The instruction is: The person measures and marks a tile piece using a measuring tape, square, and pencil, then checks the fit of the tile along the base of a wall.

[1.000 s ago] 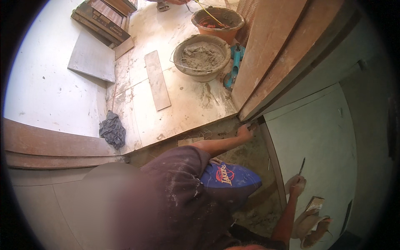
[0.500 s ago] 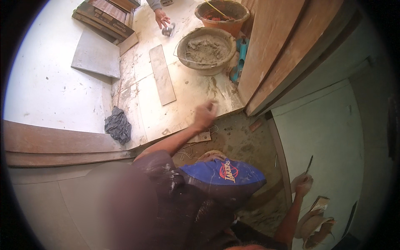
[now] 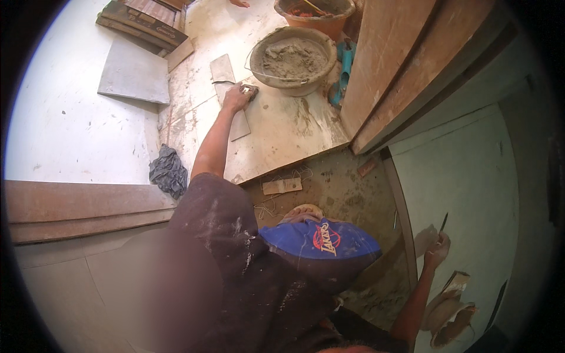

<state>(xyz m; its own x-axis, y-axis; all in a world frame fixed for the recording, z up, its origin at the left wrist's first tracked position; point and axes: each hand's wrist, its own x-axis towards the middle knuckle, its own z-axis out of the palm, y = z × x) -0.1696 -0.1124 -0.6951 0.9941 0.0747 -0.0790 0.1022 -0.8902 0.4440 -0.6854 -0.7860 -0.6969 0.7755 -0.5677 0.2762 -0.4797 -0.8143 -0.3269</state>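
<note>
My left hand (image 3: pixel 235 98) reaches onto the pale step (image 3: pixel 282 135), closed on a small dark-and-silver object (image 3: pixel 249 90) that I cannot make out clearly; a dark band sticks out leftward from it. Beneath that hand lies a narrow tile strip (image 3: pixel 240 126), just left of a mortar-filled bucket (image 3: pixel 292 57). At the lower right, my right hand (image 3: pixel 435 250) grips a thin, dark, pencil-like tool (image 3: pixel 444 221), point up, beside a large light-green panel (image 3: pixel 459 170).
An orange bucket (image 3: pixel 318 20), teal tool (image 3: pixel 342 73), stacked boxes (image 3: pixel 144 26), leaning tile (image 3: pixel 134 76) and black bag (image 3: pixel 168 170) surround the step. Another person's hand (image 3: pixel 238 3) shows at the top. A wooden frame (image 3: pixel 406 65) stands right; torn cardboard (image 3: pixel 450 315) lies low right.
My left hand has swung up and left from the step's lower corner to the tile strip. The other person's hand reached down by a silver object, then withdrew upward.
</note>
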